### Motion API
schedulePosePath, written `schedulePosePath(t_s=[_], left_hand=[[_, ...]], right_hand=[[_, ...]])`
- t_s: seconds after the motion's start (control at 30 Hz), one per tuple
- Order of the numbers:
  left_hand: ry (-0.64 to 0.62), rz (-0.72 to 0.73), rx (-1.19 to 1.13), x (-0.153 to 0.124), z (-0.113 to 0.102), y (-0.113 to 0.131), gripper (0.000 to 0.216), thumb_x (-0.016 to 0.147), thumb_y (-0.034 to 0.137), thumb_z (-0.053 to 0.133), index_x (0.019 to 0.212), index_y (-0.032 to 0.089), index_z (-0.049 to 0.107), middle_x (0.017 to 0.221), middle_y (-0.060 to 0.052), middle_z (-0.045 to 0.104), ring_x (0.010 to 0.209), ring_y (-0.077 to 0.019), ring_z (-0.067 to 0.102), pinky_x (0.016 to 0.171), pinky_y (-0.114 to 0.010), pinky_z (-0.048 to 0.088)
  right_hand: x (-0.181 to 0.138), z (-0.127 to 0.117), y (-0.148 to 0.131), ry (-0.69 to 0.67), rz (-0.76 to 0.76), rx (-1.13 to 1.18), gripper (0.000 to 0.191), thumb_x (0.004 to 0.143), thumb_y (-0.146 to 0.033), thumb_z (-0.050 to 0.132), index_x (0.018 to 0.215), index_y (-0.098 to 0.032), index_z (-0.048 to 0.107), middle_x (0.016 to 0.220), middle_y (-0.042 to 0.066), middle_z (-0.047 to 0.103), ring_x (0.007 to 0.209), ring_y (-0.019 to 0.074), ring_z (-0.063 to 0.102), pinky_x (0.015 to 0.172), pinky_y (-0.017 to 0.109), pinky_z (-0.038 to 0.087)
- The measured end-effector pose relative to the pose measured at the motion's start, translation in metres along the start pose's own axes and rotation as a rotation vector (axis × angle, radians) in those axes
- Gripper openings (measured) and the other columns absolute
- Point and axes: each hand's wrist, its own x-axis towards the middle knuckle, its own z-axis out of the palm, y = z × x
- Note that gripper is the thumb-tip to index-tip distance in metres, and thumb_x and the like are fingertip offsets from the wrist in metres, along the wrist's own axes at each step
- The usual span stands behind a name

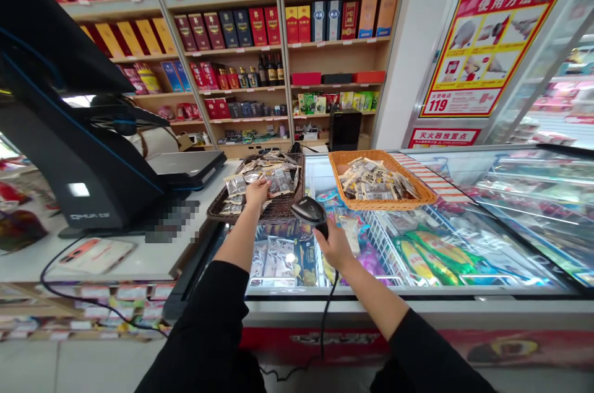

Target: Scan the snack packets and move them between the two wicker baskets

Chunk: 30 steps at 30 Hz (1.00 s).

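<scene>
In the dark basket (279, 208), the left hand's (258, 192) grip pinches a packet (279, 182). Just right of the basket, the right hand's (337, 247) grip wraps the scanner (308, 211), probably so it faces the packet.

Bright light glares off the freezer glass (464, 235), and outer edges look stretched.
</scene>
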Motion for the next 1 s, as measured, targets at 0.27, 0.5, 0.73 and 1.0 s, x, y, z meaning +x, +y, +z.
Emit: schedulePosePath(t_s=[0.27, 0.5, 0.73, 1.0], left_hand=[[-0.01, 0.036, 0.064, 0.005, -0.001, -0.006, 0.041, 0.073, 0.03, 0.061, 0.109, 0.01, 0.061, 0.066, -0.002, 0.065, 0.045, -0.0089, 0.055, 0.053, -0.022, 0.047], [0.108, 0.377, 0.477, -0.013, 0.007, 0.024, 0.032, 0.077, 0.034, 0.057, 0.102, 0.017, 0.066, 0.09, -0.006, 0.07, 0.085, -0.0197, 0.063, 0.081, -0.029, 0.045], [-0.387, 0.5, 0.401, -0.069, 0.148, 0.061, 0.034, 0.079, 0.035, 0.055, 0.107, 0.016, 0.064, 0.09, -0.008, 0.07, 0.086, -0.0195, 0.064, 0.076, -0.025, 0.045], [-0.348, 0.582, 0.655, -0.059, 0.176, 0.042, 0.034, 0.075, 0.033, 0.059, 0.106, 0.02, 0.065, 0.103, -0.007, 0.066, 0.088, -0.0201, 0.061, 0.081, -0.027, 0.042]], right_hand=[[-0.002, 0.002, 0.001, 0.0, -0.006, 0.016, 0.019, 0.081, -0.036, 0.053, 0.087, -0.018, 0.057, 0.057, 0.0, 0.054, 0.052, 0.0166, 0.051, 0.05, 0.026, 0.033], [0.006, -0.014, 0.015, 0.333, 0.178, 0.545, 0.028, 0.084, -0.05, 0.044, 0.082, -0.022, 0.043, 0.055, -0.005, 0.05, 0.036, 0.0095, 0.043, 0.037, 0.023, 0.035], [0.027, -0.05, 0.04, 0.972, 0.202, 0.662, 0.032, 0.083, -0.056, 0.037, 0.08, -0.026, 0.03, 0.058, -0.006, 0.044, 0.039, 0.0106, 0.044, 0.039, 0.024, 0.038], [0.027, -0.039, 0.041, 0.919, 0.274, 0.711, 0.03, 0.083, -0.053, 0.042, 0.08, -0.025, 0.033, 0.059, -0.005, 0.047, 0.04, 0.0121, 0.044, 0.039, 0.026, 0.038]])
